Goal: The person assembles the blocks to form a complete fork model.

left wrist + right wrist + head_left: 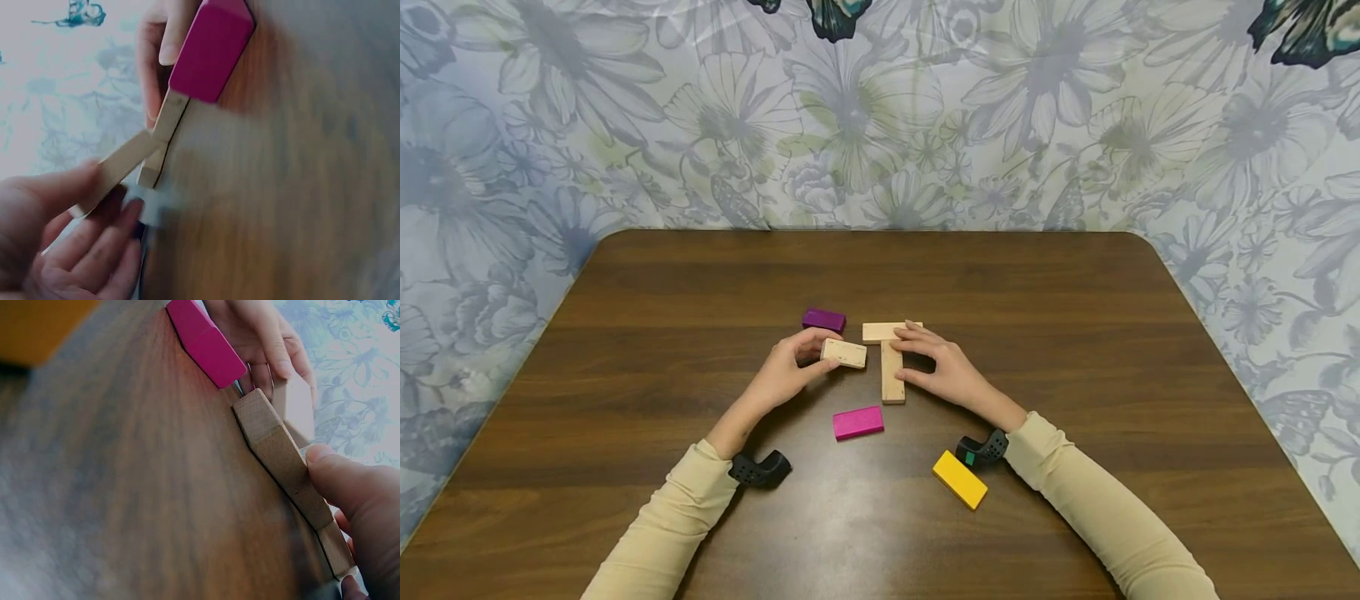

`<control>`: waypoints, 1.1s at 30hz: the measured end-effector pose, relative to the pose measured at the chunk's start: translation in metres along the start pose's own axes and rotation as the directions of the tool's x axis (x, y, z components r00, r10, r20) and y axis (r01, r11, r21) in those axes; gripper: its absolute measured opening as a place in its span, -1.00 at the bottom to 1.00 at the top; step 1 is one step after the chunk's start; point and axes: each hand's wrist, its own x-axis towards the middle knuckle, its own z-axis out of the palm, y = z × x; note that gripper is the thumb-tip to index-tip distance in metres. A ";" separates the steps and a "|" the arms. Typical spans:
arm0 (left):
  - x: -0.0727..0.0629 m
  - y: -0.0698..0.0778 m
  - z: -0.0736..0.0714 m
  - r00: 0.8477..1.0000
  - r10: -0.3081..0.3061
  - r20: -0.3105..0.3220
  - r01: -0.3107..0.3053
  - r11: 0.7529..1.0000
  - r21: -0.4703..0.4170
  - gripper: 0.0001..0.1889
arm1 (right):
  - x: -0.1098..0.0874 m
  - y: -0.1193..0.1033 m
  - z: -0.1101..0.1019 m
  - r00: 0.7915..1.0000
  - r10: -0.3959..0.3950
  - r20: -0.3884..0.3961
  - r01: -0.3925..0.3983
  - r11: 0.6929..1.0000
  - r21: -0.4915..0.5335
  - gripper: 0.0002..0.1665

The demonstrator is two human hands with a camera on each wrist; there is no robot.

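Observation:
My left hand [784, 369] holds a plain wooden block [844, 353] between thumb and fingers; in the left wrist view this held block [119, 169] is tilted. Just right of it, two wooden blocks lie on the table in a T shape: a crosswise block [877, 333] at the far end and a lengthwise block [892, 385] nearer. My right hand [951, 372] touches them, its thumb against the lengthwise block's right side and its fingertips where the two meet. In the right wrist view, the thumb [331, 472] rests along the lengthwise block [281, 459].
A purple block [823, 319] lies behind my left hand. Nearer to me are a pink block [858, 423] and a yellow block [960, 480], the latter close to my right wrist camera [982, 448]. The brown table [700, 283] ends at a flower-patterned wall [880, 125].

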 end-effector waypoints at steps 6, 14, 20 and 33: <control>0.000 0.008 -0.011 0.986 -0.143 -0.086 0.111 0.947 -0.301 -0.56 | 0.000 0.001 0.000 1.000 -0.010 0.000 0.010 1.000 -0.007 -0.46; -0.002 0.030 -0.008 0.994 -0.104 -0.028 0.085 0.922 -0.377 -0.58 | -0.001 0.001 -0.001 1.000 0.002 0.002 -0.002 1.000 0.001 -0.47; -0.004 0.047 0.009 0.997 -0.055 0.048 0.069 0.919 -0.387 -0.60 | -0.001 0.001 0.000 1.000 0.009 0.005 -0.009 1.000 -0.001 -0.47; -0.014 0.054 0.054 0.983 -0.018 0.184 0.052 0.983 -0.178 -0.64 | 0.000 0.000 0.000 1.000 -0.004 0.002 0.004 1.000 0.005 -0.47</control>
